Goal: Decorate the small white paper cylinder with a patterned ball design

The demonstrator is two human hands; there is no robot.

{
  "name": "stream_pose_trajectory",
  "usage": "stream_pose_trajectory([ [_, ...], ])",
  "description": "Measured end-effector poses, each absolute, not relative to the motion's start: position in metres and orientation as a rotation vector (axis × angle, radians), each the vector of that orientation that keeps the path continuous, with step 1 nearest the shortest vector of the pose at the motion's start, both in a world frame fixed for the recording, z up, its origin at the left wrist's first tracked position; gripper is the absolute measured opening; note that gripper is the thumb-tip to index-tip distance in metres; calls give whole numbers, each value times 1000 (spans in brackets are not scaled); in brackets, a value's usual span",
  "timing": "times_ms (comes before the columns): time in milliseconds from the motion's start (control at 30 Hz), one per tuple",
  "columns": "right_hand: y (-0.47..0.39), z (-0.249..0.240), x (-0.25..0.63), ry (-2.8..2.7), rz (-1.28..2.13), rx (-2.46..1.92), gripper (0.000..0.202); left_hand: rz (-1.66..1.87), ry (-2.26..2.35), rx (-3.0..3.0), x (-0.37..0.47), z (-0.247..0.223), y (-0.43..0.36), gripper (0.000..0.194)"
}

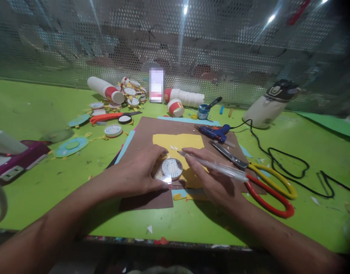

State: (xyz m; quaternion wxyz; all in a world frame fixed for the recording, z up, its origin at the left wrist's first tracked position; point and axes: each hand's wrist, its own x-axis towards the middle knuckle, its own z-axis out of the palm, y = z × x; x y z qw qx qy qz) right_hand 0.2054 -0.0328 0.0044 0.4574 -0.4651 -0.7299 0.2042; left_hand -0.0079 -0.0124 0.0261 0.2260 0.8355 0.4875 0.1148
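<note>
My left hand lies curved on the left of a small round white disc with a dotted pattern, finger and thumb apart. Something clear and shiny sits between that hand and the disc; whether the thumb presses on it I cannot tell. In my right hand is a clear pen, its tip pointing left over a yellow paper sheet. Small white scraps lie on the yellow sheet. Beneath it is a brown sheet.
Scissors with yellow and red handles and a blue glue gun with a black cord lie right. Paper cups, a phone and a blue jar stand behind. Left are a purple power strip and an orange-handled cutting tool.
</note>
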Motion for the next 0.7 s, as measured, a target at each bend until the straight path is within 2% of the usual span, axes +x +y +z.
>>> stream_pose_trajectory([
  [267, -32, 5, 198, -1764, 825, -1168, 16, 279, 1345, 2303, -8, 27, -10, 69],
  [700, -30, 4, 200, -1866, 772, -1192, 16, 272, 1360, 2309, -8, 28, -10, 70],
])
